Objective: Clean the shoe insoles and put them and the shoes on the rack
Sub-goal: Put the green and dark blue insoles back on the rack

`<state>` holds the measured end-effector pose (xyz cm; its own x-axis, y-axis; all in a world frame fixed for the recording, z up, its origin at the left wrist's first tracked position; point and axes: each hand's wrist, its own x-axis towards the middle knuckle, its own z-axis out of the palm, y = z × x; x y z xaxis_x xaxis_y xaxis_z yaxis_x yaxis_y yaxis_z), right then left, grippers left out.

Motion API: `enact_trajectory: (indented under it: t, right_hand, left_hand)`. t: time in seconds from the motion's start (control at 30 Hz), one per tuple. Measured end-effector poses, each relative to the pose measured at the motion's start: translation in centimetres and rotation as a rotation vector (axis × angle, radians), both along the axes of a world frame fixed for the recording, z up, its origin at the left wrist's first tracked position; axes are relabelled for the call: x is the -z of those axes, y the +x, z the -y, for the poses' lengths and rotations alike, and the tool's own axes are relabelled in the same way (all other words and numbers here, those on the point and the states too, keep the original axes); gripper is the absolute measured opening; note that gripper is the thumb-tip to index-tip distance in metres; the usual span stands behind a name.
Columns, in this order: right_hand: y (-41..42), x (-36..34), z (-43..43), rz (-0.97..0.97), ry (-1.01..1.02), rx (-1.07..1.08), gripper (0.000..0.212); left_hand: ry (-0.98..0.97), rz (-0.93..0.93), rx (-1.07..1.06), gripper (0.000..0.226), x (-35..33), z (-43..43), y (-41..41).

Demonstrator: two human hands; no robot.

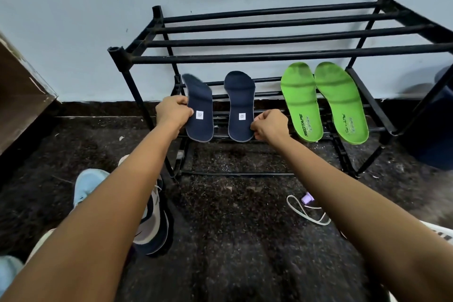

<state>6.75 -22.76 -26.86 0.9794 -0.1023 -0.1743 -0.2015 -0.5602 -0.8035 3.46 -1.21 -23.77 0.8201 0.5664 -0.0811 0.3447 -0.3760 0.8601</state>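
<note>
Head view: sneakers point(152, 223) on floor, 7 o'clock, unracked. Centre: L hand point(174, 113) pinches navy insole point(199, 108), R hand point(269, 125) pinches second navy insole point(240, 105), both on rack point(269, 56) lower tier; green insoles point(301, 103) at 2 o'clock. Next, prob.: let go, fetch sneakers.

left hand point(174, 113): bare, fingers uncovered | right hand point(270, 125): bare, fingers uncovered | left forearm point(110, 216): bare to lower-left frame edge | right forearm point(355, 213): bare to lower-right frame edge | light-blue fabric point(8, 270), lower-left corner: cannot tell whether worn

Black rack point(269, 43) is stood on speckled floor point(232, 228); navy insoles point(240, 98) & green insoles point(302, 103) are laid across lower bars, sneakers point(154, 218) left on floor
</note>
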Motion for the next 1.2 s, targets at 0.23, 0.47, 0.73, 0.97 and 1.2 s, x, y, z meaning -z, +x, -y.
enact_trajectory:
  t: [0.23,0.47,0.73,0.97,1.2]
  right_hand:
    - [-0.1,0.2,-0.2,0.036,-0.029,-0.02,0.021]
    - [-0.2,0.2,-1.7,0.017,-0.063,-0.031,0.026]
    - [-0.9,0.1,-1.8,0.037,-0.073,0.002,0.025]
    - [-6.2,-0.7,-2.4,0.273,0.014,0.053,0.011]
    - [-13.6,-0.5,-6.3,0.351,0.044,-0.149,0.01]
  left_hand:
    - [-0.045,0.02,-0.014,0.024,0.2,-0.4,0.6]
    - [0.058,-0.097,-0.052,0.032,1.8,-0.4,0.4]
    - [0.147,-0.065,-0.068,0.04,1.1,-1.1,-0.3]
    - [0.164,0.044,0.024,0.013,0.5,-0.6,-4.7]
    - [0.156,-0.028,0.0,0.037,0.3,-4.2,-12.4]
